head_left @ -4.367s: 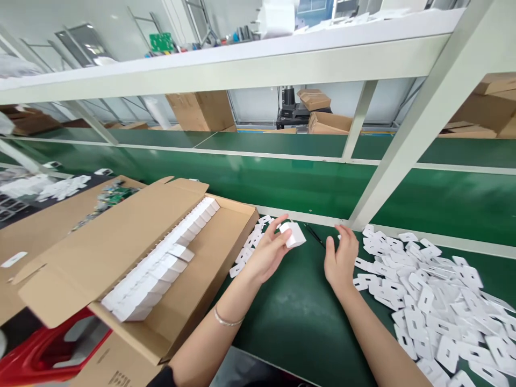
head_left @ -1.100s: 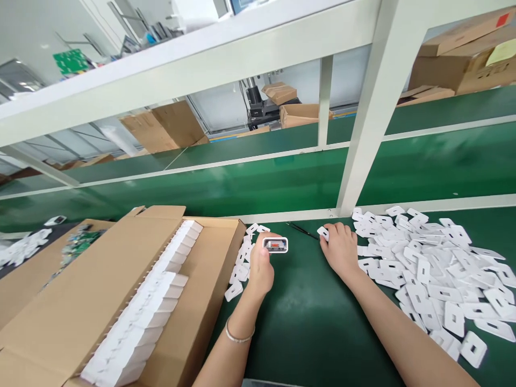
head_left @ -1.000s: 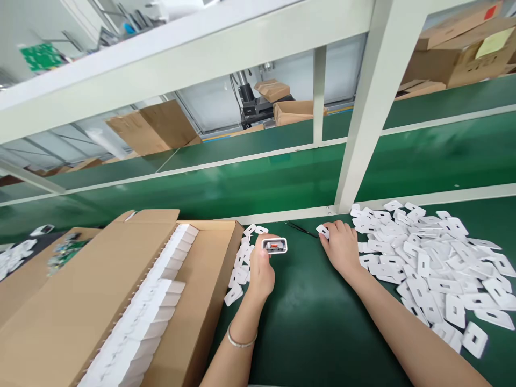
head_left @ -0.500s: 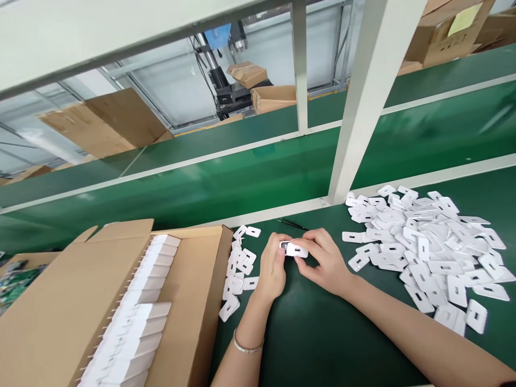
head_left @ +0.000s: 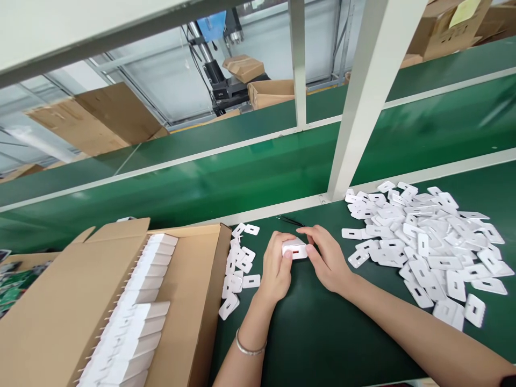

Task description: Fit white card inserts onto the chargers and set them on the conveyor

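My left hand (head_left: 277, 266) is wrapped round a small white plastic housing (head_left: 293, 242), thumb at the front. Its near end bears a flat white cover plate (head_left: 299, 251) with a small rectangular slot, which looks reddish inside. At the right end of the housing, my right hand (head_left: 328, 258) grips with the thumb against the edge; its index finger is raised above, and its other fingertips are partly hidden. Just behind the hands lie thin black tweezers (head_left: 291, 221) on the green bench.
Loose white cover plates form a big pile (head_left: 435, 242) at right and a smaller group (head_left: 237, 263) at left. Beside that stands a cardboard box (head_left: 193, 301) with a row of white housings (head_left: 137, 317). A pale metal post (head_left: 363, 102) rises behind the bench (head_left: 322, 338).
The cover plate, held by my right fingers over the housing's open end before, now sits across that end. My right index finger has lifted, and the housing has turned its slotted face toward me.
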`<action>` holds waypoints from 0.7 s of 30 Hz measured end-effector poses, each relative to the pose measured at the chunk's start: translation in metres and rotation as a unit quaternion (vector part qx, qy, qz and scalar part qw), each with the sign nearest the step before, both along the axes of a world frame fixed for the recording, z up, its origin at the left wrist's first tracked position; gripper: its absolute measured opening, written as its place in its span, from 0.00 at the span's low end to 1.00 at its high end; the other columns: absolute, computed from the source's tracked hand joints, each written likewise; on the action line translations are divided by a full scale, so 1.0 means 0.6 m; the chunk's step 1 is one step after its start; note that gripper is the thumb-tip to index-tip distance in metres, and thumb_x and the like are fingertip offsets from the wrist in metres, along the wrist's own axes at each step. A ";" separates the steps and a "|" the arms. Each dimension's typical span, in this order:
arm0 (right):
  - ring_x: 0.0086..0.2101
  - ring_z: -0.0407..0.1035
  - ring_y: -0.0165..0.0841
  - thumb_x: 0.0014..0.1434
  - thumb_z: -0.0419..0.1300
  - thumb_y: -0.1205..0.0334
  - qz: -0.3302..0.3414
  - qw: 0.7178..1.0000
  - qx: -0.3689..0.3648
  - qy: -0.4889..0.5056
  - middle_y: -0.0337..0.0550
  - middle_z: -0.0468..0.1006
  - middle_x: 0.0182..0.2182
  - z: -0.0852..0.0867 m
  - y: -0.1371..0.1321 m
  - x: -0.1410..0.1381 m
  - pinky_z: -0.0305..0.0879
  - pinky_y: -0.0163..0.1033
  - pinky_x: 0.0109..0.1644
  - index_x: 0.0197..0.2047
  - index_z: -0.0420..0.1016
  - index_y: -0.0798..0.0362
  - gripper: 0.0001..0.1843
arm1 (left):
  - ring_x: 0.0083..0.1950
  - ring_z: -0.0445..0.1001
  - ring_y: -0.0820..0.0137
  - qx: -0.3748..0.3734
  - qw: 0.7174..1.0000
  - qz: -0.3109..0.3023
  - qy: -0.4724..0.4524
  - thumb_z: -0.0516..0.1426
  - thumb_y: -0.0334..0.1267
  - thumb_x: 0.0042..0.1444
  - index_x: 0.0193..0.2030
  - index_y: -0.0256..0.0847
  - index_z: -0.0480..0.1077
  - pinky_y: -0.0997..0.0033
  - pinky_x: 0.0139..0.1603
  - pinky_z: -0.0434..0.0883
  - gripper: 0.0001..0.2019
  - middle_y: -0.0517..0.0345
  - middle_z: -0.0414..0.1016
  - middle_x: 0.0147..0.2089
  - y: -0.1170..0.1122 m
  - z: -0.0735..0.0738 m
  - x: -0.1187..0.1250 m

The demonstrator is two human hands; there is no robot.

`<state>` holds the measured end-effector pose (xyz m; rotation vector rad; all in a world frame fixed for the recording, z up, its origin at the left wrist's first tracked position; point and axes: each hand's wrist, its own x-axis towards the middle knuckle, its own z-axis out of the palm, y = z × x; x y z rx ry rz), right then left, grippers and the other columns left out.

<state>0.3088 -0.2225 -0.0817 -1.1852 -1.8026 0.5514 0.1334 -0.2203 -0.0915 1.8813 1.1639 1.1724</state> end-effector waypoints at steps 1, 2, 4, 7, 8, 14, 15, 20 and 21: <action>0.37 0.74 0.40 0.77 0.49 0.47 0.008 1.000 -0.024 -0.004 0.45 0.78 0.36 -0.001 -0.001 -0.002 0.73 0.47 0.45 0.59 0.75 0.50 0.22 | 0.47 0.72 0.61 0.006 1.000 -0.003 0.006 0.44 0.54 0.77 0.56 0.46 0.69 0.59 0.50 0.69 0.20 0.52 0.71 0.47 -0.001 0.000 0.003; 0.38 0.75 0.40 0.77 0.50 0.45 0.018 0.999 -0.051 -0.005 0.45 0.80 0.37 -0.003 -0.002 -0.003 0.72 0.46 0.45 0.59 0.75 0.50 0.22 | 0.47 0.72 0.61 0.012 1.000 -0.007 0.011 0.44 0.54 0.77 0.56 0.46 0.69 0.59 0.50 0.69 0.19 0.52 0.72 0.47 -0.002 0.000 0.005; 0.38 0.77 0.39 0.78 0.46 0.43 0.034 0.993 -0.111 0.023 0.45 0.83 0.40 -0.008 -0.003 -0.006 0.72 0.45 0.44 0.58 0.75 0.49 0.25 | 0.47 0.72 0.61 0.019 1.000 -0.011 0.018 0.44 0.53 0.77 0.56 0.46 0.69 0.59 0.50 0.69 0.19 0.52 0.72 0.47 -0.003 0.000 0.009; 0.35 0.77 0.37 0.80 0.35 0.44 0.029 0.979 -0.177 0.101 0.44 0.84 0.38 -0.015 -0.002 -0.006 0.72 0.42 0.41 0.57 0.78 0.49 0.33 | 0.47 0.72 0.61 0.015 1.000 -0.011 0.012 0.44 0.53 0.78 0.56 0.46 0.69 0.59 0.50 0.69 0.19 0.53 0.72 0.47 -0.004 -0.001 0.011; 0.37 0.78 0.37 0.80 0.34 0.43 0.028 0.975 -0.182 0.121 0.44 0.85 0.39 -0.016 -0.001 -0.006 0.73 0.42 0.43 0.56 0.79 0.49 0.35 | 0.48 0.72 0.61 0.013 1.000 -0.011 0.008 0.43 0.53 0.78 0.56 0.47 0.69 0.59 0.50 0.69 0.19 0.53 0.71 0.47 -0.005 -0.002 0.011; 0.47 0.79 0.39 0.78 0.42 0.40 0.071 0.973 -0.160 0.148 0.47 0.85 0.50 -0.016 0.005 -0.003 0.74 0.44 0.52 0.54 0.78 0.50 0.29 | 0.50 0.72 0.60 0.000 1.000 -0.014 -0.008 0.43 0.54 0.78 0.58 0.47 0.68 0.58 0.52 0.69 0.20 0.52 0.70 0.50 -0.007 -0.004 0.011; 0.46 0.79 0.38 0.78 0.43 0.40 0.070 0.974 -0.159 0.145 0.47 0.85 0.48 -0.015 0.006 -0.003 0.74 0.43 0.50 0.54 0.77 0.50 0.29 | 0.50 0.72 0.60 -0.008 1.000 -0.014 -0.009 0.42 0.54 0.78 0.58 0.47 0.68 0.57 0.53 0.69 0.20 0.51 0.70 0.50 -0.007 -0.004 0.011; 0.41 0.79 0.37 0.78 0.45 0.42 0.042 0.982 -0.139 0.119 0.44 0.85 0.42 -0.013 0.007 -0.001 0.72 0.42 0.46 0.49 0.78 0.50 0.26 | 0.54 0.74 0.58 -0.054 0.997 -0.048 -0.016 0.41 0.57 0.77 0.61 0.47 0.69 0.56 0.57 0.71 0.24 0.49 0.73 0.54 -0.003 -0.006 0.008; 0.40 0.79 0.37 0.78 0.46 0.43 0.039 0.984 -0.135 0.110 0.44 0.85 0.41 -0.012 0.007 0.000 0.72 0.41 0.45 0.48 0.78 0.49 0.25 | 0.55 0.74 0.58 -0.059 0.997 -0.055 -0.021 0.41 0.56 0.77 0.62 0.47 0.69 0.56 0.58 0.71 0.24 0.48 0.74 0.55 -0.003 -0.007 0.007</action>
